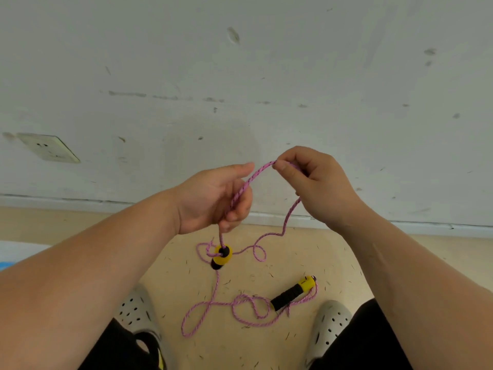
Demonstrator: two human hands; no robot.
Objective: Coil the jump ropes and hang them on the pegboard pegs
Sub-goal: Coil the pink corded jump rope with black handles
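A pink braided jump rope [248,180] arcs between my two hands. My left hand [213,198] grips the rope with curled fingers; below it one yellow-and-black handle [222,257] dangles end-on. My right hand [309,177] pinches the rope between thumb and fingers, and the rope drops from it in loose curls to the floor. The other yellow-and-black handle [293,292] lies on the floor among tangled loops. No pegboard shows in the head view.
A scuffed white wall [240,76] with a socket [48,146] stands close ahead, a baseboard [80,202] along its foot. The tan floor [293,252] carries small dark specks. My two grey perforated clogs [329,327] flank the rope on the floor.
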